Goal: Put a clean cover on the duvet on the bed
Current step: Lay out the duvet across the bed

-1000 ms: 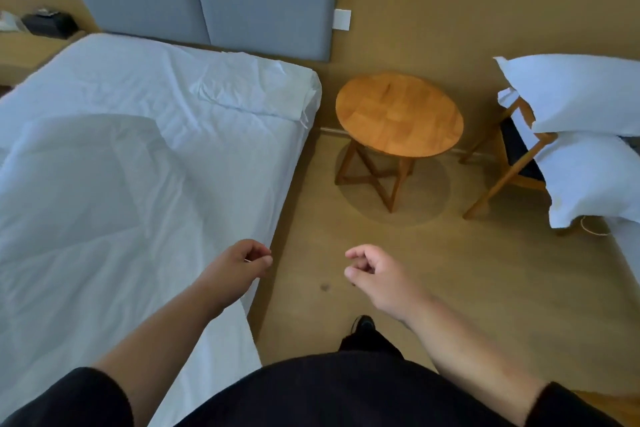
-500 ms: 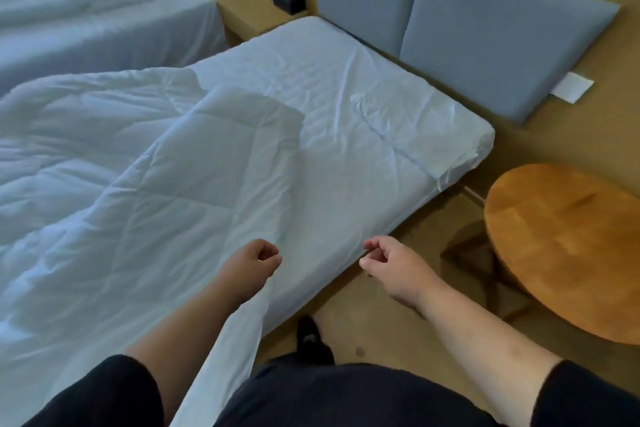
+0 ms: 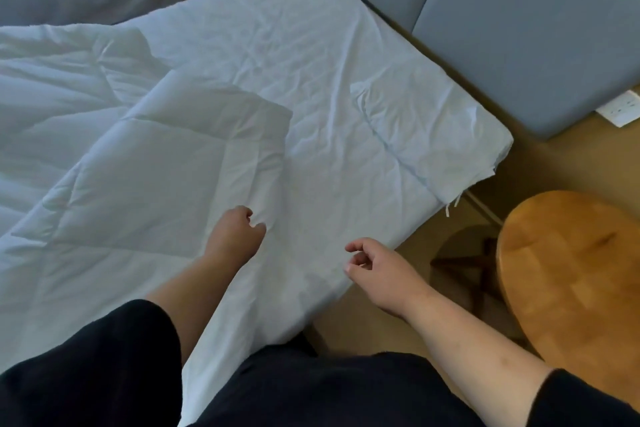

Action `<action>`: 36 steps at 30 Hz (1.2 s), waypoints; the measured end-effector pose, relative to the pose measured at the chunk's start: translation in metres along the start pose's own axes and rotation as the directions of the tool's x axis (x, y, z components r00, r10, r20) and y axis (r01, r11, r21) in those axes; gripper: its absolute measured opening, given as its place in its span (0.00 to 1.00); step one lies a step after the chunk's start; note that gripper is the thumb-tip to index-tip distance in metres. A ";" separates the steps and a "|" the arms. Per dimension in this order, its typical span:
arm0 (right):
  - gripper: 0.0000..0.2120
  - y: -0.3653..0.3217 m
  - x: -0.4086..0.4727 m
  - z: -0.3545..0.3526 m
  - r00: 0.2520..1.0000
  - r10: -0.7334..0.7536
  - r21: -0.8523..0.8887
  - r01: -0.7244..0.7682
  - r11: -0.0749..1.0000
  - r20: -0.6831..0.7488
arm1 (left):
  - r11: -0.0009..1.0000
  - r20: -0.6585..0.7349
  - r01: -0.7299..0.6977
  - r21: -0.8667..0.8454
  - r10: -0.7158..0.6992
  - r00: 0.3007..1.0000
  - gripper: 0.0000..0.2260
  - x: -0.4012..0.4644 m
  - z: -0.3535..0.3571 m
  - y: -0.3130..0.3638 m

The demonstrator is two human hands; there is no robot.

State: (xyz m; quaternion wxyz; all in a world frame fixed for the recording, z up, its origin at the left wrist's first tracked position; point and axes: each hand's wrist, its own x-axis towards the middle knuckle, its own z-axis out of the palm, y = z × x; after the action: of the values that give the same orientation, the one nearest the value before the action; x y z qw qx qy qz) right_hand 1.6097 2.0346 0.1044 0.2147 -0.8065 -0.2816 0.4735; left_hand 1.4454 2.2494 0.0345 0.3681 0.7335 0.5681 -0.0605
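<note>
White quilted duvet [image 3: 114,163] lies bare and rumpled across the bed [image 3: 277,45], its folded-back corner near the bed's middle; no cover is on it yet. What looks like the clean cover [image 3: 426,135] sits folded, ties dangling, at the bed's head-end corner nearest the round wooden counter [image 3: 571,277]. The left hand [image 3: 239,236] hovers at the duvet's near edge, fingers curled; whether it pinches fabric I cannot tell. The right hand [image 3: 377,267] hangs loosely curled and empty over the bed's near edge. By my judgement, nearly all the work remains.
</note>
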 end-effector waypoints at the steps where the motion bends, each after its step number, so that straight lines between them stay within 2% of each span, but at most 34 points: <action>1: 0.13 -0.003 0.011 -0.002 1.000 0.008 -0.004 -0.008 1.000 0.012 | 1.000 -0.009 0.020 0.007 -0.020 1.000 0.23 0.015 0.001 0.004; 7: 0.16 -0.007 0.127 0.008 0.993 0.019 -0.029 -0.015 0.999 0.118 | 0.977 -0.067 0.192 0.090 -0.186 0.980 0.36 0.076 0.030 0.001; 11: 0.23 -0.012 0.222 0.044 0.970 0.049 0.026 -0.057 0.998 0.237 | 0.889 -0.062 0.305 0.341 -0.302 0.951 0.51 0.106 0.064 -0.029; 13: 0.28 -0.014 0.258 0.057 0.948 0.062 -0.037 -0.054 0.998 0.311 | 0.842 -0.062 0.331 0.426 -0.338 0.939 0.49 0.118 0.086 -0.041; 14: 0.29 -0.016 0.271 0.062 0.937 0.069 -0.074 -0.046 0.996 0.343 | 0.837 -0.075 0.338 0.431 -0.340 0.937 0.43 0.125 0.095 -0.046; 16: 0.30 -0.016 0.289 0.068 0.925 0.081 -0.107 -0.044 0.993 0.372 | 0.879 -0.117 0.343 0.331 -0.323 0.939 0.22 0.135 0.101 -0.051; 18: 0.30 -0.015 0.294 0.068 0.930 0.103 -0.062 -0.086 0.994 0.353 | 0.922 -0.164 0.348 0.170 -0.322 0.933 0.10 0.135 0.093 -0.056; 20: 0.32 -0.021 0.289 0.063 0.935 0.127 0.053 -0.153 0.987 0.331 | 0.944 -0.208 0.329 0.024 -0.317 0.925 0.06 0.125 0.073 -0.057; 23: 0.35 -0.065 0.273 0.056 0.938 0.102 0.295 -0.206 0.933 0.331 | 0.948 -0.297 0.251 -0.197 -0.301 0.906 0.04 0.079 0.026 -0.063; 26: 0.39 -0.118 0.262 0.058 0.934 0.080 0.607 -0.290 0.740 0.348 | 0.941 -0.339 0.164 -0.297 -0.264 0.903 0.04 0.020 -0.009 -0.074; 28: 0.39 -0.160 0.241 0.064 0.944 0.079 0.698 -0.292 0.654 0.321 | 0.917 -0.353 0.106 -0.385 -0.252 0.901 0.06 -0.027 -0.031 -0.083; 31: 0.19 -0.209 0.199 0.080 0.992 0.033 0.658 -0.106 0.746 0.123 | 0.880 -0.328 0.060 -0.471 -0.238 0.914 0.16 -0.086 -0.055 -0.092; 33: 0.18 -0.244 0.165 0.102 0.992 -0.124 0.592 0.091 0.801 0.016 | 0.832 -0.274 0.043 -0.553 -0.229 0.934 0.23 -0.121 -0.069 -0.099; 34: 0.18 -0.265 0.143 0.118 0.970 -0.242 0.557 0.191 0.808 0.018 | 0.784 -0.241 0.034 -0.620 -0.231 0.943 0.25 -0.139 -0.075 -0.105; 36: 0.14 -0.305 0.093 0.158 0.871 -0.480 0.501 0.373 0.781 0.100 | 0.647 -0.185 0.053 -0.761 -0.295 0.937 0.27 -0.175 -0.083 -0.128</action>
State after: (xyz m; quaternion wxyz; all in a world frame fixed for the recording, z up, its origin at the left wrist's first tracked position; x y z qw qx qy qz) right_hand 1.4303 2.3362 0.1592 0.4714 -0.5871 -0.3576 0.5525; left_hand 1.2446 2.1722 0.1227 0.5396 0.4601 0.6591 0.2506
